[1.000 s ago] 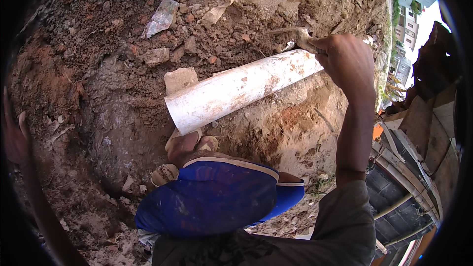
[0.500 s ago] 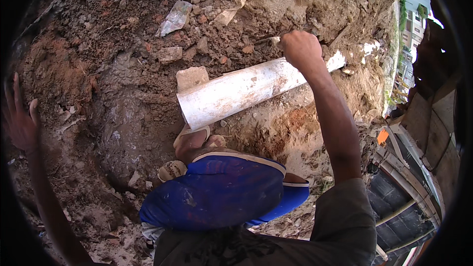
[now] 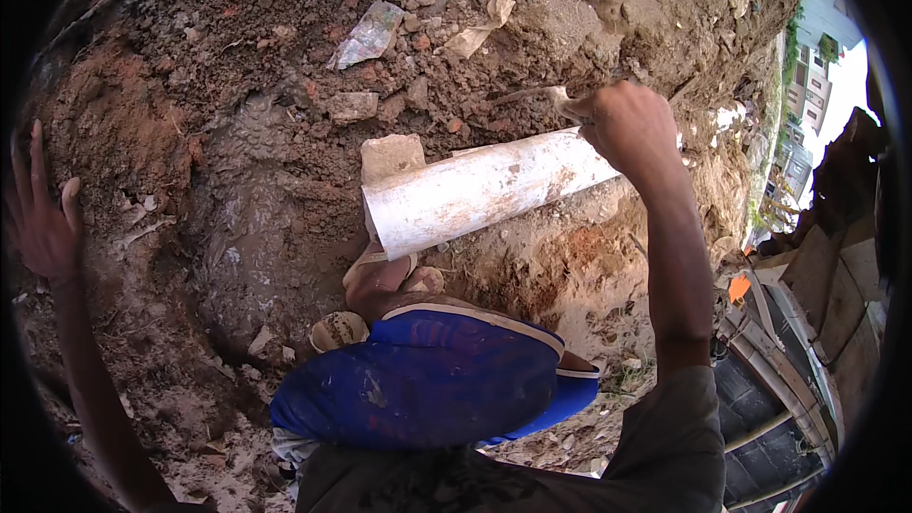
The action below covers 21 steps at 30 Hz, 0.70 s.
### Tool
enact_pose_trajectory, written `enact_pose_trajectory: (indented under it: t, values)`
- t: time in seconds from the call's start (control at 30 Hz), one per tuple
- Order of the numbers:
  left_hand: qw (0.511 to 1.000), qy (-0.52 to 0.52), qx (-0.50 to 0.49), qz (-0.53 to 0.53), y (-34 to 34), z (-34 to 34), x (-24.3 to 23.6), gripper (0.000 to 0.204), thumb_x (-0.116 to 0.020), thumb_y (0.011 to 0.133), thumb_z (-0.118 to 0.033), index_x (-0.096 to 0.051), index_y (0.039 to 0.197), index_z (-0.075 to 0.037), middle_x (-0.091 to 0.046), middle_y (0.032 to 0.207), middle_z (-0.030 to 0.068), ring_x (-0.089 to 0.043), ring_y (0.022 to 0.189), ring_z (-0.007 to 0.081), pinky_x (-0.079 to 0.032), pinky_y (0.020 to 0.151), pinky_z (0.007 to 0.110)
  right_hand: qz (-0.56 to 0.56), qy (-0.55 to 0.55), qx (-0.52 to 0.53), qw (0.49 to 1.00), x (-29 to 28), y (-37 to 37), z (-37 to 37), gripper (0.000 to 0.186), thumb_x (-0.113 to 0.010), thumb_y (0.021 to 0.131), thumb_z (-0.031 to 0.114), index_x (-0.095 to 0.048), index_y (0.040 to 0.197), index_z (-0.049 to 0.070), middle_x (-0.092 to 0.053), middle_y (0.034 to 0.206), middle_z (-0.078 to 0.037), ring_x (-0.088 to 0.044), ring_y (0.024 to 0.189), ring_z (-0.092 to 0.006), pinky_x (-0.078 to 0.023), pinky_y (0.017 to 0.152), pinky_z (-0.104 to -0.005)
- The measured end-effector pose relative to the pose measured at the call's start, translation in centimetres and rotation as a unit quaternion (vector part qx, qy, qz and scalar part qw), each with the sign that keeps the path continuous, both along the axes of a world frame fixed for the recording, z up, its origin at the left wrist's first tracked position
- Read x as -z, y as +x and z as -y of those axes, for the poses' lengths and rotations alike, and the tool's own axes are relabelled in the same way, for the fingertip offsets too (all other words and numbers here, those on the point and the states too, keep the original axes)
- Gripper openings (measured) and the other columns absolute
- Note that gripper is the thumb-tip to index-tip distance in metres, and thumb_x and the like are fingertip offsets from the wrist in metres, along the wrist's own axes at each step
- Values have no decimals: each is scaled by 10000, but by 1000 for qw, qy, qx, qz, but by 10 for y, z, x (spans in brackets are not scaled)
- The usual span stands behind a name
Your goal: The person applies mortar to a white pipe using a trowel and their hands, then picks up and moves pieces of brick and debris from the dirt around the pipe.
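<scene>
A mud-smeared white pipe [image 3: 484, 192] lies slantwise on the soil, its left end beside my sandalled foot [image 3: 382, 274]. Above the pipe's right part, my right hand [image 3: 635, 128] is closed round a thin tool with a pale end [image 3: 559, 98]. A narrow, mud-coloured part of it points left; its exact kind is unclear, and the rest is hidden in my fist. At the far left my left hand [image 3: 46, 223] is held out with fingers spread, holding nothing. A piece of brick [image 3: 391, 157] rests against the pipe's left end.
Wet mud [image 3: 249, 218] lies left of the pipe. Beyond it are rubble, a crumpled plastic wrapper [image 3: 369, 35] and a brown scrap [image 3: 483, 24]. At the right, a structure of boards and dark blocks [image 3: 769, 418] stands close by my right arm.
My right hand with the tool has shifted right and slightly nearer relative to the view. The whole scene has also slid a little right. My left hand stays spread.
</scene>
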<state>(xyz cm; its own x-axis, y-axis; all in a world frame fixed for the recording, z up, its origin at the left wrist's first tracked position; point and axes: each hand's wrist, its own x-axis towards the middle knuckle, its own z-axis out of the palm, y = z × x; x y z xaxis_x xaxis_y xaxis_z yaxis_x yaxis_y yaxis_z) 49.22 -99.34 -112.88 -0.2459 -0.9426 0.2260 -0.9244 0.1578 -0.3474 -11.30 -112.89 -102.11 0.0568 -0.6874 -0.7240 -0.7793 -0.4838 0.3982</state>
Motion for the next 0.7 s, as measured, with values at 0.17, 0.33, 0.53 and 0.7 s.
enact_pose_trajectory:
  t: [0.17, 0.33, 0.53, 0.7]
  values:
    - [1000, -17, 9, 12, -7, 9, -3, 662, -315, 967, -608, -267, 1518, -245, -406, 1493, 85, -408, 1355, 320, -403, 1072, 449, 75, -71, -65, 993, 23, 14, -14, 101, -612, 762, 41, -705, 736, 72, -670, 705, -125, -697, 692, -280, -554, 590, -402]
    - [999, 2, -24, 37, 5, -4, -4, 659, -301, 965, -619, -271, 1517, -261, -430, 1475, 98, -410, 1350, 340, -398, 1076, 467, 32, -7, -32, 999, -5, 11, -3, 297, -600, 930, 302, -716, 777, 75, -678, 705, -88, -696, 684, -247, -557, 610, -380]
    - [996, -29, 3, 79, -6, 9, -7, 652, -274, 969, -618, -252, 1522, -272, -444, 1465, 87, -439, 1327, 330, -407, 1067, 461, 18, 5, -62, 998, 54, -1, -30, 128, -634, 839, 123, -706, 737, 95, -693, 723, -86, -701, 697, -232, -559, 609, -380]
    - [997, -27, -3, 74, -4, 3, -7, 636, -289, 971, -606, -284, 1507, -263, -470, 1440, 82, -469, 1295, 324, -424, 1037, 457, 65, -26, 17, 997, -5, -19, -26, 247, -622, 908, 357, -760, 881, 154, -670, 677, -87, -681, 640, -231, -512, 545, -345]
